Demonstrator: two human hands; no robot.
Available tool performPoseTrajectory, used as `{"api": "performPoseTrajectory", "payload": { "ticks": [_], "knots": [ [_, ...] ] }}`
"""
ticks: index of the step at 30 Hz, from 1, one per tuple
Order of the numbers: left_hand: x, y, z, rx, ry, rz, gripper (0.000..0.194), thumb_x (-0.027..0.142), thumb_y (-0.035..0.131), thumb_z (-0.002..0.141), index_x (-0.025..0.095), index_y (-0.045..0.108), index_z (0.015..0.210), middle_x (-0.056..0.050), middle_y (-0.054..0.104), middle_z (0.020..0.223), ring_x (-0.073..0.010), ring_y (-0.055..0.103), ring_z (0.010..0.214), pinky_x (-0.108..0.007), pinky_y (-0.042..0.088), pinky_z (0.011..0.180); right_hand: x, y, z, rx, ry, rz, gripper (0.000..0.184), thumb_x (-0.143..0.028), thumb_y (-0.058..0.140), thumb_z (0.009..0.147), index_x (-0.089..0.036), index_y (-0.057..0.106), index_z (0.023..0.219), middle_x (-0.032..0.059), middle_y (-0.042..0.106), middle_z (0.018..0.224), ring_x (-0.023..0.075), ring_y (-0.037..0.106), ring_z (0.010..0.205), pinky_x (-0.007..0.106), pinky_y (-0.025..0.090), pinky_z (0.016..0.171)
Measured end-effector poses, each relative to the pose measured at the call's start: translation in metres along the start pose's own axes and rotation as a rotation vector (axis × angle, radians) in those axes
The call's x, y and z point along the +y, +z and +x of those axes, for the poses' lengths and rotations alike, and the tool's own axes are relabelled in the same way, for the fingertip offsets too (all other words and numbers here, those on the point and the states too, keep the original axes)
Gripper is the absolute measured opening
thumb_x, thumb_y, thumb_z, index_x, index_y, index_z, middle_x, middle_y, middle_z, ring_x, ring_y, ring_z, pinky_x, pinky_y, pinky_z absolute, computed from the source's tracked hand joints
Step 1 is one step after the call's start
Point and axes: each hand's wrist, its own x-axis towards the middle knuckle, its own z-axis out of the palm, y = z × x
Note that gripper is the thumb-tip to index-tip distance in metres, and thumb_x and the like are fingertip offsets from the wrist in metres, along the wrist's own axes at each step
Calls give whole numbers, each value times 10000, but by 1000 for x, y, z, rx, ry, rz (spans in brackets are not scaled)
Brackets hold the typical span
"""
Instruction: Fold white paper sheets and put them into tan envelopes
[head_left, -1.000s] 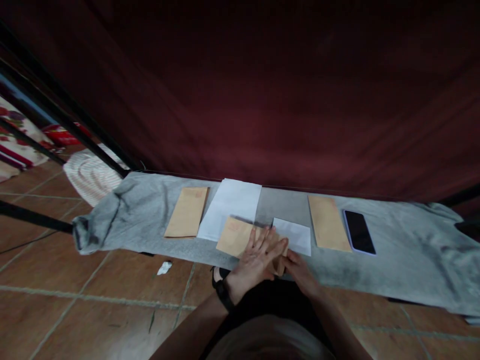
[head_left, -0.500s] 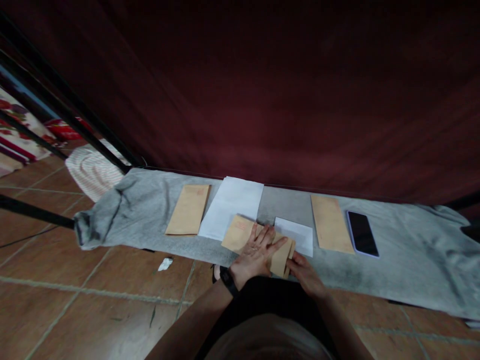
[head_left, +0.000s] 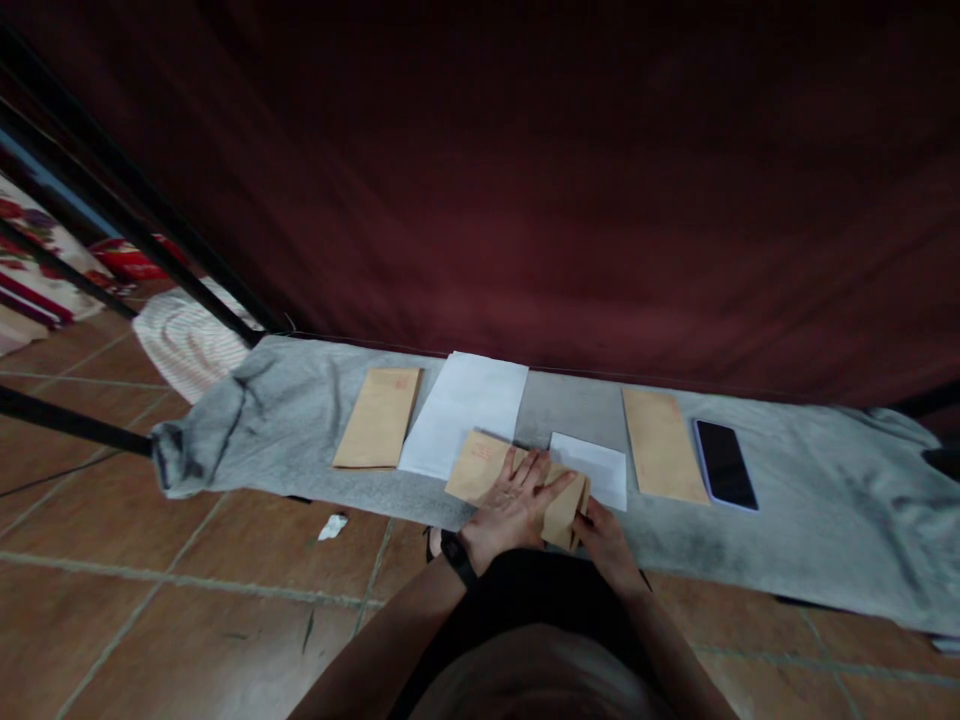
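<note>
A brown paper envelope (head_left: 476, 470) with small red print lies in front of me on the grey cloth. My left hand (head_left: 514, 505) rests flat on it, fingers spread, a dark band on the wrist. At the envelope's right end, my right hand (head_left: 602, 535) has its fingers closed on the raised flap edge; its fingertips are partly hidden. Behind the envelope lie a stack of white paper (head_left: 472, 400) and a small white sheet (head_left: 600, 470), which the envelope partly covers.
Other brown envelopes lie to the left (head_left: 379, 420) and right (head_left: 664, 445). A phone (head_left: 726, 465) is at the right. The grey cloth (head_left: 825, 490) covers a narrow bench against a dark red curtain (head_left: 525, 220). Black metal bars (head_left: 127, 215) stand at the left; a paper scrap (head_left: 332, 527) is on the tiles.
My right hand has shifted slightly at the envelope's right end, and the flap edge there looks more bent up. My left hand stays pressed in the same place.
</note>
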Motion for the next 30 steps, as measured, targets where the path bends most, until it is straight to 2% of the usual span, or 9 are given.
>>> {"api": "performPoseTrajectory", "payload": {
  "ticks": [4, 8, 14, 18, 21, 23, 26, 30],
  "knots": [
    [-6, 1, 2, -54, -16, -35, 1232, 509, 847, 610, 344, 118, 1590, -117, 52, 1685, -385, 80, 1532, -599, 34, 1211, -2, 1, 1, 23, -7, -69, 329, -299, 535, 809, -264, 669, 1108, 46, 759, 1004, 263, 703, 927, 350, 541, 820],
    [-12, -1, 5, -87, -21, -68, 1245, 512, 854, 602, 336, 118, 1591, -124, 131, 1675, -379, 110, 1530, -613, 7, 1212, -4, 3, 2, 69, -16, -172, 306, -269, 510, 837, -256, 644, 1112, 62, 755, 960, 262, 711, 904, 319, 522, 769],
    [-18, 2, 6, -68, -40, -136, 1337, 543, 884, 567, 302, 65, 1596, -142, 208, 1652, -357, 132, 1529, -585, 62, 1231, -8, 3, 0, 135, -79, -371, 263, -216, 449, 900, -244, 572, 1132, 57, 732, 951, 236, 707, 854, 296, 491, 724],
    [-20, 4, 7, -36, -9, -140, 1312, 554, 859, 619, 303, 19, 1595, -126, 212, 1653, -353, 133, 1530, -577, 74, 1238, -20, -1, -3, 255, -164, -601, 230, -192, 468, 914, -228, 541, 1129, 70, 690, 1037, 233, 674, 945, 309, 501, 775],
    [-19, 6, 7, -26, -5, -120, 1279, 552, 840, 651, 295, 18, 1597, -125, 206, 1655, -355, 124, 1532, -585, 76, 1236, -29, -5, -4, 262, -218, -744, 171, -156, 480, 906, -217, 570, 1037, 84, 676, 979, 249, 653, 954, 347, 499, 840],
    [-17, 7, 8, -12, -9, -107, 1266, 557, 832, 656, 289, 31, 1598, -134, 190, 1658, -358, 127, 1531, -590, 77, 1233, -31, -8, -4, 206, -222, -732, 167, -150, 460, 918, -223, 588, 996, 78, 683, 960, 241, 658, 935, 341, 497, 844],
    [-15, 8, 7, 4, -5, -77, 1265, 559, 835, 647, 286, 49, 1599, -148, 164, 1663, -366, 136, 1529, -602, 57, 1227, -28, -11, -3, 109, -169, -589, 208, -166, 433, 925, -237, 621, 979, 58, 706, 961, 211, 678, 902, 305, 499, 821],
    [-13, 8, 8, -9, -1, -28, 1270, 563, 839, 640, 282, 55, 1598, -157, 188, 1656, -367, 148, 1526, -608, 36, 1218, -20, -10, 4, 74, -101, -378, 261, -201, 445, 865, -234, 676, 981, 56, 729, 960, 216, 682, 899, 317, 507, 826]
  ]
}}
